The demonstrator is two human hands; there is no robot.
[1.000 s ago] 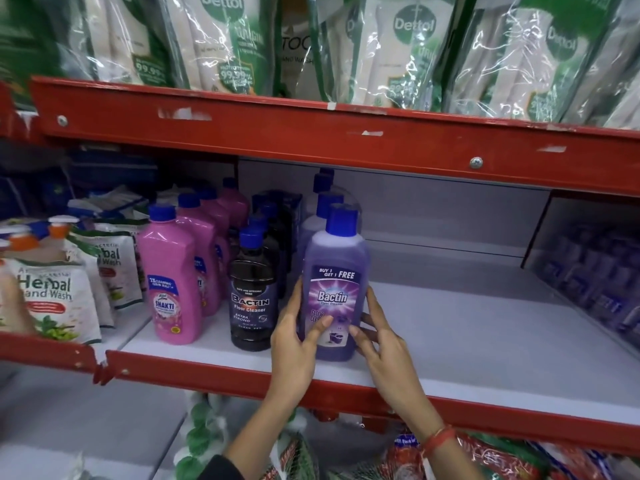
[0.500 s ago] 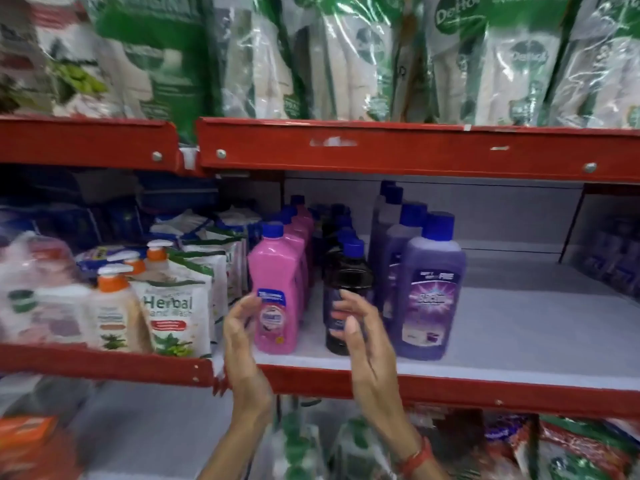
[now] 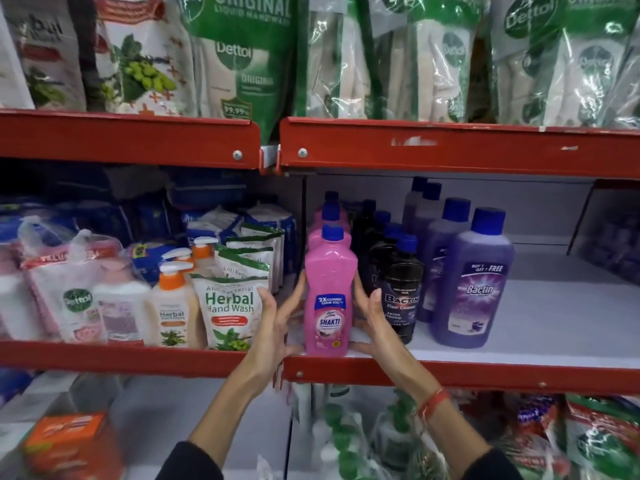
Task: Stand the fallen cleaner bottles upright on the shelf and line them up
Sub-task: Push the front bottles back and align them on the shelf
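**Both hands on the front pink bottle**

My left hand (image 3: pixel 277 327) and my right hand (image 3: pixel 375 327) are cupped round the front pink bottle (image 3: pixel 329 292), one on each side of its lower half. My fingers are spread and curved against its flanks, so I am holding it between the two palms rather than in one fist. My right thumb lies low by the base, near the shelf edge (image 3: pixel 450 374).

The pink bottle stands upright at the very front of the white shelf board, its blue cap on top and its label (it reads SHAKTI) facing me. More pink bottles (image 3: pixel 330 216) stand behind it in a line going back, though I can only see their caps and shoulders.

Just to its right is the dark bottle (image 3: pixel 401 292), upright too, with other dark ones behind it. My right hand sits between the pink bottle and this dark one, and I cannot tell whether the back of it touches the dark one. Further right stands the purple bottle (image 3: pixel 476 289), upright, set near the front, with a row of purple ones behind it. The three rows stand side by side, close together.

To my left, past the shelf divider, are the hand wash pouches (image 3: pixel 230 306) and pump bottles (image 3: pixel 173 303); my left fingertips come close to the nearest pouch.
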